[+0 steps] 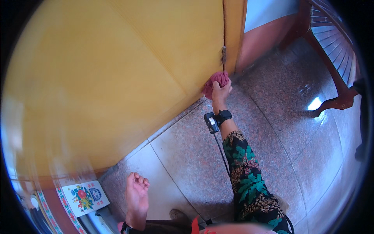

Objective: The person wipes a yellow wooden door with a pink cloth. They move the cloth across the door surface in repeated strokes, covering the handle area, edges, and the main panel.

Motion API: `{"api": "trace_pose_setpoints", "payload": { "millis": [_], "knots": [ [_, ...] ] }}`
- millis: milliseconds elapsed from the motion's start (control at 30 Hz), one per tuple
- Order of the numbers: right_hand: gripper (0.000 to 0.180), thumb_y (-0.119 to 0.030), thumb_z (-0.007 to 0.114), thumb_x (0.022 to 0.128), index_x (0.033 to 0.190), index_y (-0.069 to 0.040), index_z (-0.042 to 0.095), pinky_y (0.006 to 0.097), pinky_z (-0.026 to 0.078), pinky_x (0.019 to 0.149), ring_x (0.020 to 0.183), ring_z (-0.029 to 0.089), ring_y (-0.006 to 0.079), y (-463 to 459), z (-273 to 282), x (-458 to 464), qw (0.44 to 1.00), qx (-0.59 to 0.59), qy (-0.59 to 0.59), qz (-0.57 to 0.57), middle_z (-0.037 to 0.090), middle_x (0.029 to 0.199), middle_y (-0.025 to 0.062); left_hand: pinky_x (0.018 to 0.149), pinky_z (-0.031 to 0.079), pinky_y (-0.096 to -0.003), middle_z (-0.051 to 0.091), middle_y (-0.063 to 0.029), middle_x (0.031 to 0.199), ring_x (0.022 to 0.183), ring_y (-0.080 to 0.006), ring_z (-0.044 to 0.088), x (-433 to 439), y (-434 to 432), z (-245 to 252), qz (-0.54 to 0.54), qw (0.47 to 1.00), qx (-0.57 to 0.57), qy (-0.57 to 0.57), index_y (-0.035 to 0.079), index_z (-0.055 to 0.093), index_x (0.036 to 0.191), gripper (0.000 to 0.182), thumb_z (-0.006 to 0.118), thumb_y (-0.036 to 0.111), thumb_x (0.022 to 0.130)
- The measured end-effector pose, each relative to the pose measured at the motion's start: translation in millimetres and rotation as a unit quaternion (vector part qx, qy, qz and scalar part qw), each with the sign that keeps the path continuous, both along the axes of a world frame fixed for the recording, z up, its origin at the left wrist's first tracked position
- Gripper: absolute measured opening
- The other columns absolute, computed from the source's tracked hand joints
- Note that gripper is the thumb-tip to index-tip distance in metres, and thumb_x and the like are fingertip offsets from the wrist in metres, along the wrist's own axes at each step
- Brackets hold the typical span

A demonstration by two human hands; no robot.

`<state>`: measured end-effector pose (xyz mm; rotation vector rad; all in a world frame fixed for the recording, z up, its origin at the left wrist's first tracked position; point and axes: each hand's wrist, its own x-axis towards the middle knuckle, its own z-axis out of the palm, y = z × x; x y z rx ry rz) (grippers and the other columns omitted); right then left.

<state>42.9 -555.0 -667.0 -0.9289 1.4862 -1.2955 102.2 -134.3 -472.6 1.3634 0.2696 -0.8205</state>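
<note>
My right hand (221, 93) grips a bunched, dark pink cloth (215, 82). It presses the cloth to the lower corner of a yellow door (117, 82), just below a metal hinge (224, 55). A black strap on the right wrist carries a small black device (211, 123) with a cable. Lower in the view, my left hand (137, 191) hangs over the floor with its palm showing. Its fingers are loosely curled and hold nothing. The door's bottom edge runs from the cloth down to the left.
Speckled stone tiles (198, 152) cover the floor. A dark red wooden chair (336, 67) with curved legs stands at right, near a red-and-white wall (263, 41). At lower left are a floral-printed white box (86, 196) and patterned strips (70, 212). A shoe (176, 214) shows below.
</note>
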Motion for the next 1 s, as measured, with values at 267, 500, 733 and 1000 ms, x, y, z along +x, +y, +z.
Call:
{"api": "trace_pose_setpoints", "payload": {
  "millis": [267, 500, 733, 1000],
  "knots": [
    [0.066, -0.004, 0.074, 0.077, 0.139, -0.003, 0.051, 0.0464, 0.041, 0.108, 0.122, 0.049, 0.0409, -4.7, 69.8, 19.5, 0.954, -0.294, 0.012, -0.05, 0.05, 0.125, 0.0223, 0.077, 0.043, -0.031, 0.048, 0.0011, 0.077, 0.077, -0.016, 0.05, 4.1, -11.9, -1.8, 0.018, 0.999, 0.01, -0.025, 0.013, 0.053, 0.09, 0.018, 0.06, 0.026, 0.101],
    [0.072, -0.021, 0.075, 0.08, 0.145, -0.007, 0.047, 0.0507, 0.045, 0.104, 0.118, 0.055, 0.0448, -11.5, -64.6, -14.4, 0.998, 0.02, -0.023, 0.052, 0.049, 0.131, 0.0281, 0.078, 0.044, -0.0304, 0.048, 0.0026, 0.08, 0.078, -0.0141, 0.05, 2.3, -18.5, -6.6, -0.029, 0.999, -0.01, -0.008, 0.015, 0.054, 0.093, 0.018, 0.061, 0.029, 0.102],
    [0.071, -0.017, 0.075, 0.08, 0.145, -0.008, 0.048, 0.0474, 0.05, 0.102, 0.123, 0.056, 0.0384, -113.2, -70.9, -55.8, 0.989, 0.096, 0.008, 0.112, 0.049, 0.14, 0.0241, 0.074, 0.044, -0.0316, 0.047, 0.0011, 0.078, 0.076, -0.0158, 0.051, 15.0, 18.8, 0.4, 0.035, 0.999, 0.004, -0.031, 0.014, 0.054, 0.092, 0.019, 0.061, 0.028, 0.101],
    [0.052, -0.007, 0.069, 0.082, 0.131, -0.001, 0.055, 0.0434, 0.04, 0.106, 0.12, 0.05, 0.0358, -103.9, -9.3, -62.9, 0.965, -0.227, -0.061, 0.116, 0.051, 0.125, 0.0191, 0.074, 0.043, -0.0308, 0.051, 0.0037, 0.08, 0.075, -0.0132, 0.051, 34.8, 60.6, -8.6, 0.071, 0.995, 0.063, -0.037, 0.016, 0.056, 0.093, 0.019, 0.061, 0.032, 0.102]
  ]
}}
